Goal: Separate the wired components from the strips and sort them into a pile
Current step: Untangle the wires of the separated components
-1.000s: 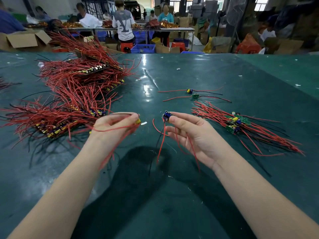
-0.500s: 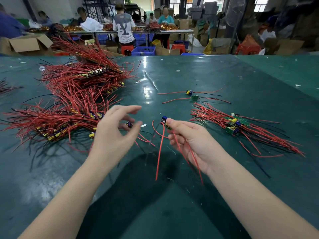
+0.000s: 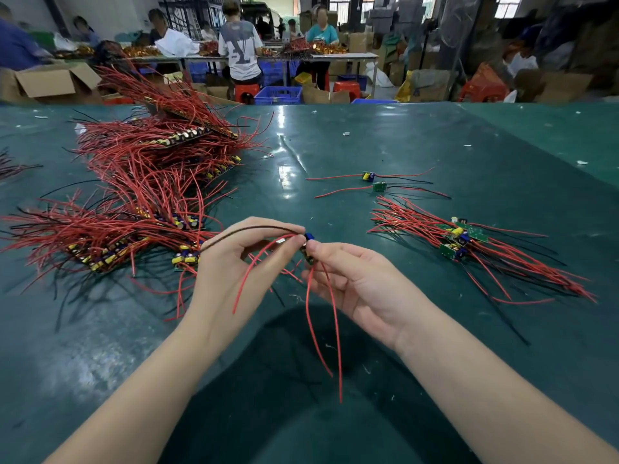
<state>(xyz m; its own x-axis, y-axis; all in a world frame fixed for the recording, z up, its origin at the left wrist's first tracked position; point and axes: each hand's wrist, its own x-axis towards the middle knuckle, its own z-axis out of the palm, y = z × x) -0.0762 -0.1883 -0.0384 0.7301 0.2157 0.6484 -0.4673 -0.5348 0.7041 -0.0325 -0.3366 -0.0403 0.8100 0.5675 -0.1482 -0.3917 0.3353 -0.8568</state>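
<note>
My right hand (image 3: 355, 279) pinches a small wired component (image 3: 308, 246) with a blue capacitor; its red wires hang down toward me. My left hand (image 3: 234, 262) pinches the wires of that component right beside it, a dark wire arching over the fingers. A big heap of strips with red wires (image 3: 140, 195) lies on the left of the green table (image 3: 435, 145). The pile of separated components (image 3: 462, 242) lies to the right, its wires fanned out. Two loose components (image 3: 373, 181) lie farther back at centre right.
Small white scraps dot the table top. Beyond the far edge stand cardboard boxes (image 3: 47, 82), blue crates (image 3: 278, 95), red stools and several people at another table. A few dark wires (image 3: 13, 167) lie at the left edge.
My left hand has left the heap of strips and come right to meet my right hand, now pinching the wires at the component. The right hand stayed near the centre.
</note>
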